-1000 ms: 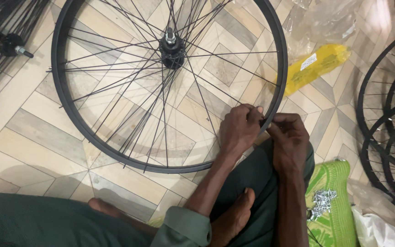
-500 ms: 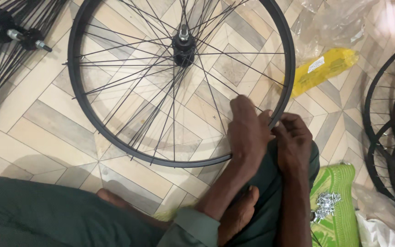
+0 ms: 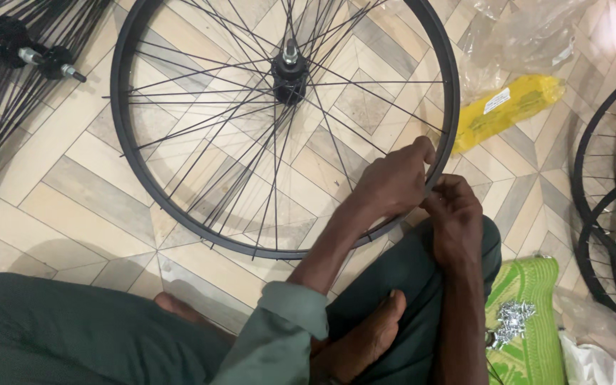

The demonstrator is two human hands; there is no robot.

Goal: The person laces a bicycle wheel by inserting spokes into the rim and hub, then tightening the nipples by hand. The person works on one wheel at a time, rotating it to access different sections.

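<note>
A black bicycle wheel rim [image 3: 124,153] lies flat on the tiled floor, with thin spokes running to a black hub [image 3: 289,71] near its middle. My left hand [image 3: 392,182] reaches inside the rim at its lower right and pinches a spoke close to the rim wall. My right hand [image 3: 453,222] sits just outside the same spot, fingers curled against the rim's edge; what it holds is hidden. My knee in dark green trousers rests under both hands, and a bare foot [image 3: 365,342] shows below.
A yellow packet [image 3: 509,110] in clear plastic lies right of the wheel. More black rims [image 3: 607,214] are stacked at the right edge. A green mat [image 3: 532,335] carries several small metal nipples. Loose hubs with spokes [image 3: 16,50] lie at the top left.
The wheel has shifted right and down in view as my head moved. My left hand has slid further up along the rim's inside; my right hand stays at the rim edge.
</note>
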